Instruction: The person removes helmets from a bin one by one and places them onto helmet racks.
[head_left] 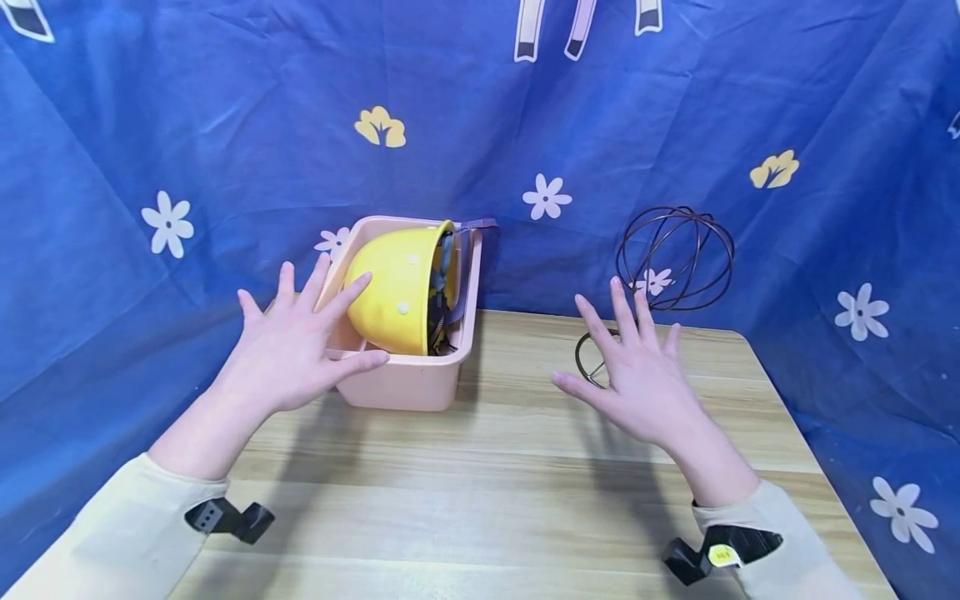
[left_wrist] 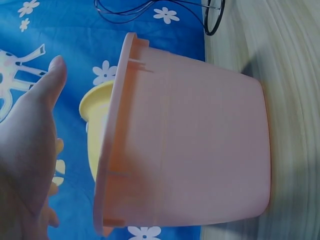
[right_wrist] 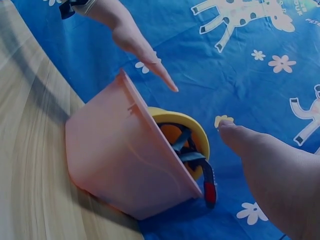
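Observation:
A yellow hard hat [head_left: 390, 287] lies on its side in a pink plastic bin [head_left: 397, 387] at the back left of the table. Its inner straps [right_wrist: 187, 150] face right, and one strap end with a red tip hangs over the bin's rim in the right wrist view. My left hand [head_left: 288, 346] hovers over the bin's near left corner with fingers spread, holding nothing. To the right, my right hand [head_left: 637, 375] is held above the table, fingers spread, and overlaps the lower part of a dark wire stand [head_left: 675, 258] with a balloon-shaped top.
The wood-grain table [head_left: 465, 500] has its right edge beside the blue cloth. A blue patterned curtain [head_left: 480, 125] hangs behind and along both sides, close behind the bin and the wire stand. Both wrists carry black camera mounts [head_left: 225, 518].

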